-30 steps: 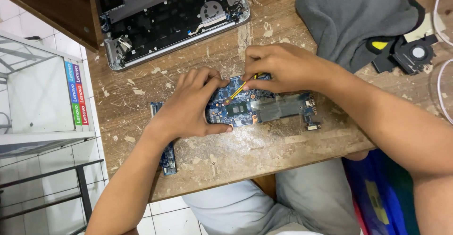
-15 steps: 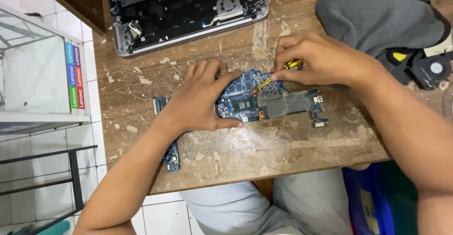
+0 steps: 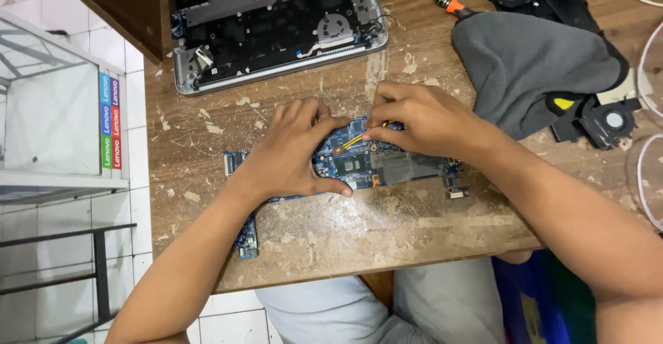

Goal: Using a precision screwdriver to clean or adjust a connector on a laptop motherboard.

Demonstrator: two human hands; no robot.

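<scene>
A blue laptop motherboard [image 3: 387, 168] lies flat on the worn wooden table [image 3: 387, 233]. My left hand [image 3: 293, 154] presses down on its left half with fingers spread, covering much of the board. My right hand [image 3: 425, 119] pinches a thin yellow tool [image 3: 353, 141] whose tip touches the board near the bare processor chip. Most of the tool's handle is hidden inside my fingers.
An opened laptop base [image 3: 276, 23] lies at the far edge. A grey cloth [image 3: 532, 64] covers dark parts at right, beside an orange-handled screwdriver [image 3: 447, 5] and two black fans [image 3: 611, 119]. White cables [image 3: 646, 54] run along the right edge. A glass cabinet [image 3: 55, 123] stands left.
The view has shifted, so everything sits lower in the frame. My right hand has moved slightly along the board with the yellow tool. My left hand stays pressed on the board.
</scene>
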